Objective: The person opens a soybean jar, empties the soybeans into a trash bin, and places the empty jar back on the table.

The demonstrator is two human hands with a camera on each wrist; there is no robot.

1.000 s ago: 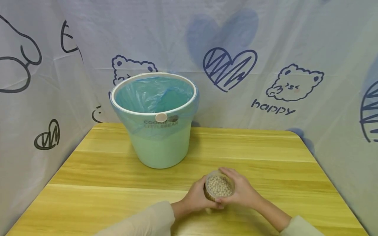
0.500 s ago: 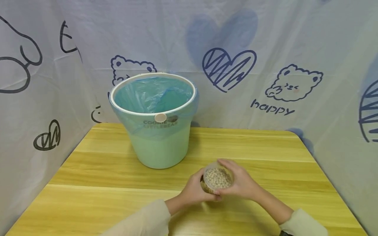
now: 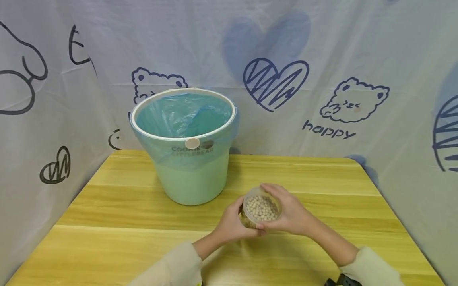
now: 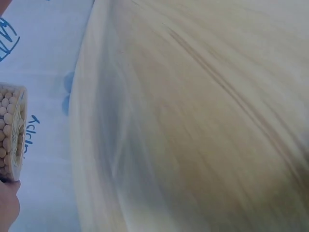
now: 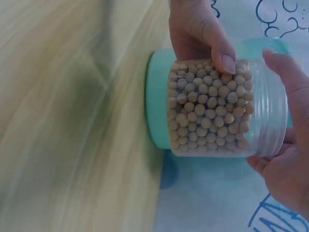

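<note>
A clear plastic jar (image 3: 262,208) with no lid on it holds many small round beige balls, filled to a little below its threaded neck. My left hand (image 3: 232,223) grips the jar's side low down, its thumb across the wall in the right wrist view. Around the jar's rim curl the fingers and thumb of my right hand (image 3: 291,210). In the right wrist view the jar (image 5: 210,108) shows its full side, with my left hand (image 5: 198,31) and right hand (image 5: 289,164) at opposite ends. Only part of the jar (image 4: 9,130) shows in the left wrist view.
A mint-green bin (image 3: 193,178) lined with a thin blue bag stands on the wooden table (image 3: 118,214), behind and left of my hands. A white cloth (image 3: 214,51) with printed hearts and bears surrounds the table's back and sides.
Both hands have moved the jar a short way forward, away from me, and slightly left. Their hold on it looks the same. The bin stays on the table.
</note>
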